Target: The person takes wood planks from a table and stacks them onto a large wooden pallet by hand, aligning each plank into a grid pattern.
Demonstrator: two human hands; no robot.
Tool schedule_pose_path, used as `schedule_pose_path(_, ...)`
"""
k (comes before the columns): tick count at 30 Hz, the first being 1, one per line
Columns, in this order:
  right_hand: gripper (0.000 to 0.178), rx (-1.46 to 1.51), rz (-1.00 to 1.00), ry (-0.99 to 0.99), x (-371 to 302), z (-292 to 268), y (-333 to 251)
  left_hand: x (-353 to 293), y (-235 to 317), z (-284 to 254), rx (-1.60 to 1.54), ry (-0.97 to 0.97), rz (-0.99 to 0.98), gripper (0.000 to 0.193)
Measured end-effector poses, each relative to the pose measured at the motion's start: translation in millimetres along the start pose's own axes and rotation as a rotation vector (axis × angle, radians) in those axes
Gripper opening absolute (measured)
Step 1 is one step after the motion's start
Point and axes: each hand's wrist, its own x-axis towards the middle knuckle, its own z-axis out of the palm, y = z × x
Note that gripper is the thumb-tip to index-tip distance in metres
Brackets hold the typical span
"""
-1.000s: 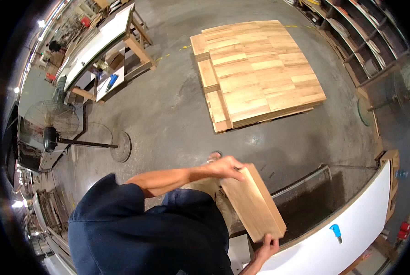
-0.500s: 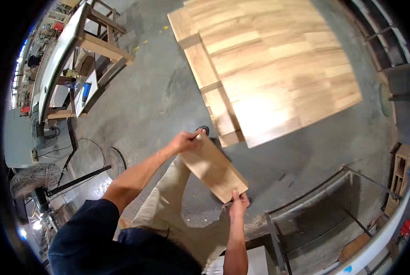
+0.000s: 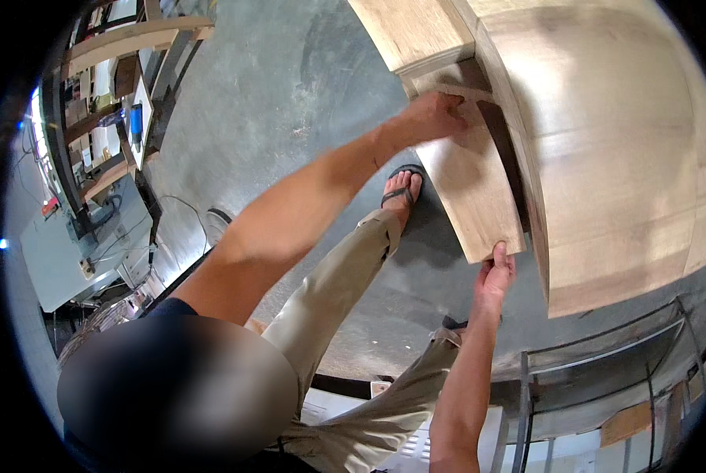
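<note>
Wooden board (image 3: 475,197), edge beside stack (image 3: 605,158), floor (image 3: 282,102) leftward

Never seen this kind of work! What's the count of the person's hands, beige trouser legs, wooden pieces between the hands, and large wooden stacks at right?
Hands: 2, left hand and right hand
Beige trouser legs: 2
Wooden piece between the hands: 1
Large wooden stack: 1
Total: 6
</note>
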Motion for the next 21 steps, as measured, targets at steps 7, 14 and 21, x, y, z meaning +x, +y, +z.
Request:
schedule_pose_path(7, 0.025, 0.007, -0.029, 0.014, 4, 13, -6, -65, -40, 85, -0.439, 0.596, -0.515, 0.042)
schedule_pose_path(14, 0.020, 0.052, -0.032, -0.050, 9, 54, -17, -55, -3, 72, -0.971, 0.316, -0.397, 0.031)
schedule_pose_path(21, 0.016, -0.037, -0.006, 0.086, 13, 67, -16, -48, 10, 49, -0.711, 0.276, -0.570, 0.031)
